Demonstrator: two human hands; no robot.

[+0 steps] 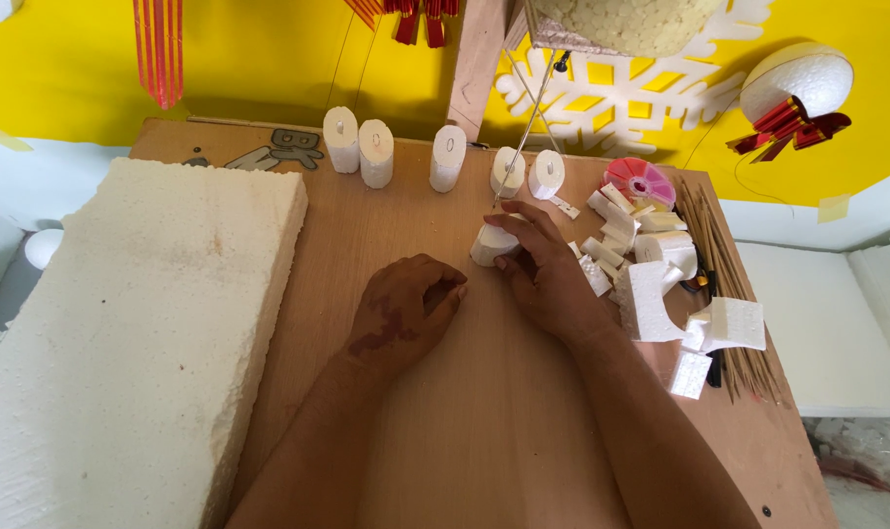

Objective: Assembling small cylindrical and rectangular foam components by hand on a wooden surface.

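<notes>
A small white foam cylinder [491, 245] is held at mid bench [435, 411], just under the thin wire [523, 132] that slants down from the far rig. The right hand [543, 269] is wrapped over it from the right, fingers [523, 220] curled and closed on its top and side. The left hand [406, 313] is rested on the bench just left of it, loosely curled, nothing seen gripped, not touching the piece. Foam is judged very light, stiff but crumbly and easily dented; best taken lightly on the curved sides. A row of finished foam cylinders [367, 147] is stood along the far edge. Foam offcuts [651, 284] and wooden skewers [729, 294] are piled at right. A large foam slab [132, 333] is lying at left.
</notes>
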